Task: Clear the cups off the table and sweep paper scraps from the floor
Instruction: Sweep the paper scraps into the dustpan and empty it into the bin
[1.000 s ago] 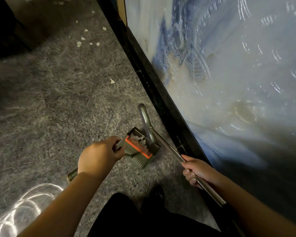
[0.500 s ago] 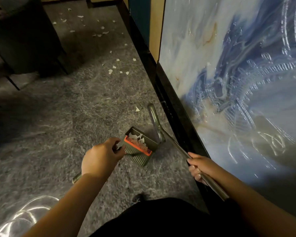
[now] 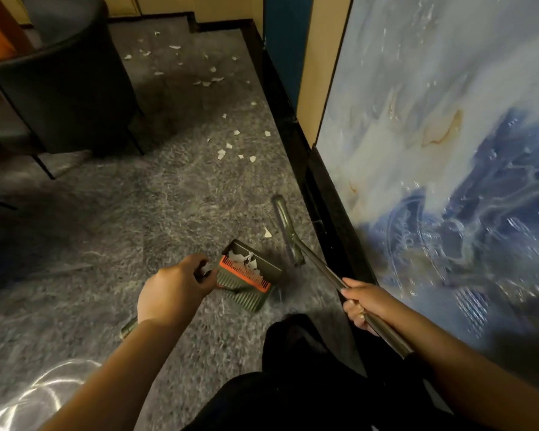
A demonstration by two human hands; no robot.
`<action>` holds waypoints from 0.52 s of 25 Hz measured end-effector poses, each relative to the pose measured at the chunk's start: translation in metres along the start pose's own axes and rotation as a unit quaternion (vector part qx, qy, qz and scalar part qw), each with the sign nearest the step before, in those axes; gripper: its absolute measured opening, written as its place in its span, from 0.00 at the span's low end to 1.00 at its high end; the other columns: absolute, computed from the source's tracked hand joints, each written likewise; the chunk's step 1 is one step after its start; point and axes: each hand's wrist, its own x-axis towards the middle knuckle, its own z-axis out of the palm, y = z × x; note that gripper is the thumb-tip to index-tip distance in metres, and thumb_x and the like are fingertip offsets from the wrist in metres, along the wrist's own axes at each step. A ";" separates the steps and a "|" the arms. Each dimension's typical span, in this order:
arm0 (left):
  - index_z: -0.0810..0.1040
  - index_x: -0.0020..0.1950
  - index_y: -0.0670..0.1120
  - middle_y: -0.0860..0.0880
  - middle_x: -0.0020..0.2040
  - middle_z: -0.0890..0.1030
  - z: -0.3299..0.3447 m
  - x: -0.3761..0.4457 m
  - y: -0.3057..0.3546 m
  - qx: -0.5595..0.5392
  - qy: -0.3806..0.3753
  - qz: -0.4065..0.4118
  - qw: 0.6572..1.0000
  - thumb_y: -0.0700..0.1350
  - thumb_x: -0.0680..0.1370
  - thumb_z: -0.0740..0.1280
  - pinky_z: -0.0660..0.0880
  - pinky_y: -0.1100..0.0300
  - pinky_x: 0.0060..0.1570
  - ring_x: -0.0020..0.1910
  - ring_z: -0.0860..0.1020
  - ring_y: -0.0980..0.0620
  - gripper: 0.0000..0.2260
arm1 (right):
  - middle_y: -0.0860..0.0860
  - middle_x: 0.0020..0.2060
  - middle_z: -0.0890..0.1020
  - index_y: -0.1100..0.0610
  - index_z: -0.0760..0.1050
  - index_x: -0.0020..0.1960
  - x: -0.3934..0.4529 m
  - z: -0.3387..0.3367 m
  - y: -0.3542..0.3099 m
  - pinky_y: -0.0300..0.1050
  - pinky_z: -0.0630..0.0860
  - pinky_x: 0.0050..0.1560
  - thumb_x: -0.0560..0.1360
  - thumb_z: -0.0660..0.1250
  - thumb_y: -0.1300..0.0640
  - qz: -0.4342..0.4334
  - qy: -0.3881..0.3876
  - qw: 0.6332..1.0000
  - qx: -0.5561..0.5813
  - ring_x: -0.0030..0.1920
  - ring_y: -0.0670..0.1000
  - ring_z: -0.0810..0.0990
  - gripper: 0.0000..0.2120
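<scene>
My left hand (image 3: 173, 290) grips the handle of a green dustpan (image 3: 251, 275) with an orange comb edge; white paper scraps lie inside it. My right hand (image 3: 366, 301) grips the metal pole of a broom (image 3: 311, 259), whose head (image 3: 285, 225) rests on the grey carpet just right of the dustpan. One paper scrap (image 3: 266, 232) lies between the pan and the broom head. Several more paper scraps (image 3: 231, 147) are scattered on the carpet farther ahead, up to the far wall.
A dark armchair (image 3: 63, 85) on thin legs stands at the upper left. A blue-and-white marbled panel (image 3: 448, 150) with a black base runs along the right. My dark-trousered legs (image 3: 293, 384) are at the bottom.
The view has tilted up, revealing more floor, the chair and more scraps ahead. Both hands keep their holds; dustpan and broom stay close together near the panel.
</scene>
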 end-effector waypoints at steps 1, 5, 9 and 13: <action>0.80 0.57 0.55 0.50 0.42 0.84 0.001 0.016 0.003 -0.002 0.003 -0.011 1.000 0.61 0.73 0.69 0.74 0.58 0.33 0.40 0.82 0.44 0.16 | 0.50 0.22 0.65 0.48 0.58 0.75 0.013 0.003 -0.017 0.31 0.60 0.19 0.82 0.56 0.61 0.004 -0.001 1.000 -0.012 0.17 0.43 0.63 0.23; 0.81 0.55 0.56 0.50 0.39 0.84 -0.004 0.075 0.016 0.001 0.021 -0.044 0.999 0.61 0.72 0.69 0.72 0.59 0.31 0.37 0.81 0.44 0.16 | 0.51 0.23 0.64 0.49 0.58 0.75 0.064 0.017 -0.084 0.30 0.60 0.19 0.83 0.54 0.62 0.022 -0.002 0.998 -0.064 0.16 0.43 0.63 0.23; 0.80 0.55 0.56 0.50 0.36 0.83 -0.012 0.122 0.017 0.022 0.031 -0.067 0.997 0.61 0.72 0.69 0.73 0.59 0.30 0.34 0.80 0.43 0.15 | 0.50 0.20 0.65 0.50 0.61 0.72 0.102 0.032 -0.133 0.30 0.59 0.19 0.83 0.53 0.62 0.062 -0.006 0.995 -0.080 0.16 0.44 0.62 0.19; 0.80 0.54 0.56 0.50 0.35 0.82 -0.017 0.172 0.003 0.034 0.024 -0.072 0.997 0.60 0.73 0.69 0.75 0.58 0.31 0.34 0.80 0.44 0.14 | 0.50 0.20 0.65 0.49 0.63 0.68 0.133 0.057 -0.164 0.31 0.60 0.18 0.83 0.52 0.60 0.103 -0.006 0.992 -0.071 0.16 0.44 0.63 0.15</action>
